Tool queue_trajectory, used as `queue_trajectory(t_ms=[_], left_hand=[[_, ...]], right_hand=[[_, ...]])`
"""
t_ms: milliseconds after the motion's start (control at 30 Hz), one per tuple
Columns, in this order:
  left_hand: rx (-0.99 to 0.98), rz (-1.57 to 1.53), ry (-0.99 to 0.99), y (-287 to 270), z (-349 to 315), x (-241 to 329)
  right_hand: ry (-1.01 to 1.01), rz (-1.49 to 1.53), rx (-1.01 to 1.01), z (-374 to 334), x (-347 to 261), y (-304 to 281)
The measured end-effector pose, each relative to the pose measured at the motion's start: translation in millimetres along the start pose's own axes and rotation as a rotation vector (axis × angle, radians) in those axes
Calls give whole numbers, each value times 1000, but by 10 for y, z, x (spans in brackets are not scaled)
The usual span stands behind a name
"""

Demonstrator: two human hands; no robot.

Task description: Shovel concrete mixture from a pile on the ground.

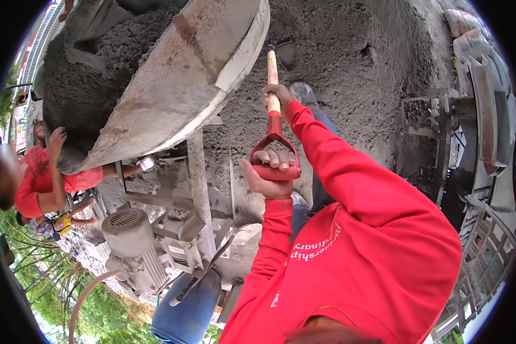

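Observation:
I hold a shovel (274, 123) with a pale wooden shaft and a red D-shaped handle. The fingers of my left hand (269, 175) wrap round the red crossbar of the handle. Further along, my right hand (278, 96) is closed round the wooden shaft. At the shaft's far end, the blade is mostly hidden in or against a heap of wet grey mortar mix (344, 51). To the left of the shaft tilts a large metal mixer pan (178, 74), crusted with dried mix and holding more dark grey mix (92, 80).
A co-worker in red (37, 178) stands at left, one hand at the pan's edge. Below the pan are a metal frame (198, 189), a motor (129, 229) and a blue plastic drum (186, 307). At right stand metal framework (441, 132), stacked sheets (487, 109) and sacks (467, 34).

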State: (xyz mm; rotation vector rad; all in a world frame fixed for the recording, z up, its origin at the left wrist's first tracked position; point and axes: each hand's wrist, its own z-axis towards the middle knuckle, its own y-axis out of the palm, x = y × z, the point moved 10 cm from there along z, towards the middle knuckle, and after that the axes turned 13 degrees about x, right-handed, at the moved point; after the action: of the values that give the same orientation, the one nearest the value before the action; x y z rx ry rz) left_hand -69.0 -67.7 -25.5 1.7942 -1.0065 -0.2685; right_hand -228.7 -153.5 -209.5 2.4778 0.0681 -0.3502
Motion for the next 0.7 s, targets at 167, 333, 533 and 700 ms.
queue_trajectory(t_ms=[167, 333, 533, 700], left_hand=[[261, -69, 36, -909, -341, -197], [841, 81, 32, -1642, -536, -292], [1181, 78, 96, -1629, -743, -553], [1360, 246, 88, -2426, -808, -559]], right_hand=[[-29, -242, 19, -166, 404, -302], [124, -351, 143, 604, 125, -935], [1, -677, 497, 2357, -1251, -993], [-121, -713, 679, 2930, -1314, -913]])
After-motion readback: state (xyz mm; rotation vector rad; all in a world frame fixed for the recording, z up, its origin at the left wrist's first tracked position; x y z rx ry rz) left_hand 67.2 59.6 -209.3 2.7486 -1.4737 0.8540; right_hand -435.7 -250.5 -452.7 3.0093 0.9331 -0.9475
